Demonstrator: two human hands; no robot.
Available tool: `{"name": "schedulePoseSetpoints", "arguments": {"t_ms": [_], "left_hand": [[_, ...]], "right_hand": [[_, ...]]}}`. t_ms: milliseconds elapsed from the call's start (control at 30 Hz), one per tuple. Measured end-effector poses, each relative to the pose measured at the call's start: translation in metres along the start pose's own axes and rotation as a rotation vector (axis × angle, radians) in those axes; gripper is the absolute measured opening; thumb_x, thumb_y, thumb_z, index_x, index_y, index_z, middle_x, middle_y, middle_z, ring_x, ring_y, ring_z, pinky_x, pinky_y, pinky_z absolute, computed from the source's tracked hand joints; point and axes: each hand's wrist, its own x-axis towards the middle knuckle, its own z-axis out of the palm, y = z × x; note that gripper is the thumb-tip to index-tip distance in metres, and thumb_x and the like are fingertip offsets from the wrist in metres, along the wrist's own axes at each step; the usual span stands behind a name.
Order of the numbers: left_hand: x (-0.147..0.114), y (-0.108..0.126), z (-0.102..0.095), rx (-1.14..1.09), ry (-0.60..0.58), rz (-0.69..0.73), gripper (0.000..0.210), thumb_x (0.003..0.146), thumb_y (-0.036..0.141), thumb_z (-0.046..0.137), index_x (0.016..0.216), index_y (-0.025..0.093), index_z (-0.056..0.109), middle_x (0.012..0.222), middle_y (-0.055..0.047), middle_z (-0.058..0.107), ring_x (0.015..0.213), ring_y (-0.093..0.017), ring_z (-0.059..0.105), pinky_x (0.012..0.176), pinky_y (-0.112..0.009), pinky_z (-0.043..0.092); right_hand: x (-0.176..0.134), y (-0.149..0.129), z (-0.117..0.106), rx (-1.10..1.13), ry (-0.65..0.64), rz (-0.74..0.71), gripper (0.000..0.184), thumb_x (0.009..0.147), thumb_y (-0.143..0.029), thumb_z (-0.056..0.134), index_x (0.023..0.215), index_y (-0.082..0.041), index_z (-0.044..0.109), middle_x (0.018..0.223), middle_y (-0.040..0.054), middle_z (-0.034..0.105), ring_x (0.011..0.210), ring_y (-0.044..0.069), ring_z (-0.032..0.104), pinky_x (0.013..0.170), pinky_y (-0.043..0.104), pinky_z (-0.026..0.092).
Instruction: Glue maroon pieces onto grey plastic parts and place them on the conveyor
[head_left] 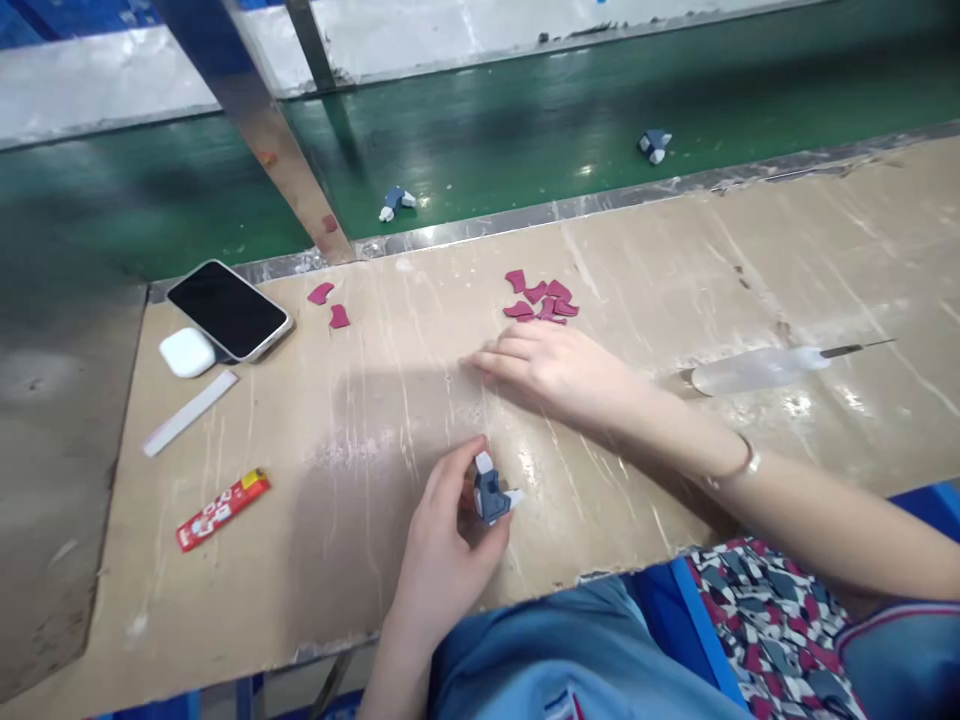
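Left hand: my left hand [448,545] is narrowed in a pinch, fingers on the far side and thumb on the near side, holding the grey-and-white piece.
Grey-and-white piece [491,500]: between my fingertips, near the front edge of the table [592,510], its white tips sticking out up and to the right.
Right hand: my right hand [551,370] lies low over the table, fingers drawn together and pointing left; its underside is hidden, so I cannot tell whether I have anything beneath it.
Red pieces [551,298]: a loose cluster just beyond my right hand, some overlapping; two stray ones [339,317] lie well to the left.
Step in hand: I judge it to be handling this one piece, held by the left while the right is off it.
Next move calls for: a steady left pinch that spares the tips, I think; to take up a flat red one, the right fingertips would need to part and catch its edge.
Green belt [480,130]: beyond the table, with two similar grey-and-white figures [397,202] [655,145] well apart on it.
Bottle [757,371]: needle-tipped, lying on its side beyond my right forearm.
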Motion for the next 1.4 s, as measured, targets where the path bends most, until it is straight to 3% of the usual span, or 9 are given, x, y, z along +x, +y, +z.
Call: {"name": "schedulePoseSetpoints", "arguments": {"t_ms": [67,200,400,733,900,1067,1267,1400], "left_hand": [[0.002,0.005,0.0,-0.038,0.013,-0.029,0.062,0.09,0.017,0.074,0.148,0.031,0.063,0.122,-0.005,0.074,0.083,-0.016,0.069,0.081,-0.031,0.064],[0.004,0.015,0.001,-0.092,0.031,-0.065,0.062,0.088,0.018,0.074,0.148,0.026,0.061,0.118,-0.007,0.075,0.083,-0.016,0.071,0.079,-0.031,0.065],[0.002,0.018,0.002,-0.009,0.037,-0.02,0.061,0.087,0.012,0.068,0.145,0.029,0.062,0.123,-0.003,0.075,0.083,-0.013,0.072,0.08,-0.028,0.066],[0.002,0.019,0.001,0.006,0.036,-0.039,0.059,0.085,0.011,0.069,0.14,0.03,0.065,0.118,-0.003,0.075,0.077,-0.015,0.071,0.075,-0.029,0.066],[0.002,0.019,0.002,0.022,0.049,-0.012,0.06,0.084,0.009,0.069,0.14,0.03,0.065,0.118,-0.002,0.076,0.078,-0.014,0.072,0.075,-0.028,0.066],[0.0,0.015,0.002,0.039,0.054,0.001,0.06,0.085,0.01,0.071,0.142,0.03,0.065,0.126,-0.003,0.078,0.088,-0.015,0.077,0.086,-0.031,0.068],[-0.003,0.021,-0.002,-0.178,0.017,-0.122,0.063,0.086,0.014,0.078,0.145,0.029,0.063,0.129,-0.007,0.078,0.094,-0.019,0.08,0.087,-0.033,0.07],[-0.002,0.025,-0.009,-0.414,-0.021,-0.132,0.057,0.091,0.023,0.084,0.144,0.029,0.064,0.135,-0.009,0.079,0.103,-0.021,0.083,0.095,-0.033,0.07]], "right_hand": [[-0.016,-0.029,-0.01,0.094,0.039,-0.009,0.032,0.114,-0.017,0.05,0.135,-0.01,0.073,0.117,0.0155,0.083,0.104,0.026,0.077,0.087,0.04,0.068],[-0.051,-0.078,-0.02,0.381,0.166,-0.003,0.032,0.115,-0.013,0.046,0.134,-0.016,0.072,0.122,0.0102,0.084,0.116,0.02,0.079,0.097,0.034,0.07],[-0.067,-0.114,0.006,0.497,0.363,0.199,0.022,0.103,-0.003,0.066,0.12,-0.012,0.078,0.116,0.0117,0.086,0.113,0.021,0.082,0.097,0.032,0.073],[-0.066,-0.121,0.02,0.607,0.468,0.288,0.036,0.102,-0.007,0.07,0.134,-0.022,0.077,0.114,0.0092,0.087,0.103,0.025,0.084,0.084,0.039,0.076],[-0.065,-0.12,0.021,0.611,0.475,0.284,0.027,0.103,-0.007,0.069,0.124,-0.019,0.08,0.111,0.0103,0.086,0.103,0.024,0.083,0.084,0.038,0.075],[-0.06,-0.116,0.022,0.713,0.477,0.303,0.017,0.107,-0.015,0.066,0.11,-0.02,0.082,0.104,0.008,0.086,0.098,0.021,0.082,0.086,0.036,0.073],[-0.058,-0.114,0.021,0.743,0.413,0.352,0.022,0.103,-0.011,0.068,0.111,-0.027,0.081,0.11,0.0036,0.086,0.1,0.022,0.082,0.089,0.04,0.072],[-0.056,-0.118,0.016,0.839,0.382,0.35,0.033,0.103,-0.005,0.057,0.122,-0.027,0.074,0.117,0.0045,0.086,0.109,0.022,0.081,0.096,0.04,0.07]]}}
